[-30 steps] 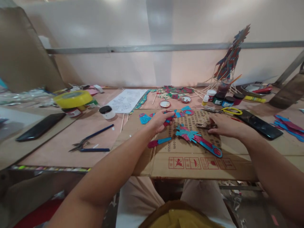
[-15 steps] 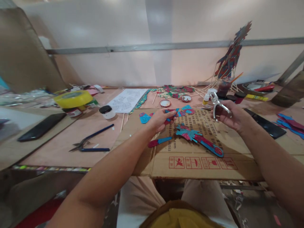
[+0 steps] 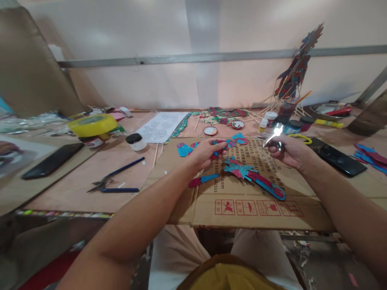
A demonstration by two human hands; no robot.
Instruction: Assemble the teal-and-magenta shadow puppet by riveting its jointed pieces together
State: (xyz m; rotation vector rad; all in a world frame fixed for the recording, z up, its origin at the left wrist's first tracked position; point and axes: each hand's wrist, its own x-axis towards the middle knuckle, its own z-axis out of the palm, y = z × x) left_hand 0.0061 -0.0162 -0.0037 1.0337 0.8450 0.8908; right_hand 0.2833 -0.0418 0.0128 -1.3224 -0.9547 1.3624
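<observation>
My left hand (image 3: 208,154) is closed, pinching a blue-and-red painted cutout (image 3: 220,148) above the cardboard. More joined painted pieces (image 3: 240,139) lie just beyond its fingertips, and another blue piece (image 3: 184,149) sits to its left. My right hand (image 3: 288,151) is wrapped round a silver hand-held hole punch (image 3: 277,132), raised at the cardboard's far right; glare hides part of it. Between my forearms, a spiky painted figure (image 3: 240,169) with a long blue-and-red limb rests on the cardboard (image 3: 208,209). A loose painted strip (image 3: 204,180) lies left of it.
Blue-handled pliers (image 3: 117,177) lie open at left, near a black-lidded jar (image 3: 136,141) and yellow tape (image 3: 93,124). Two small dishes (image 3: 211,130) stand ahead. A black phone (image 3: 338,157) and paint jars (image 3: 293,126) are at right. Another person's hand (image 3: 6,148) shows far left.
My right hand has turned and drawn its fingers in round the hole punch, which tilts differently. A yellow loop now shows behind that hand. Another person's hand has appeared at far left.
</observation>
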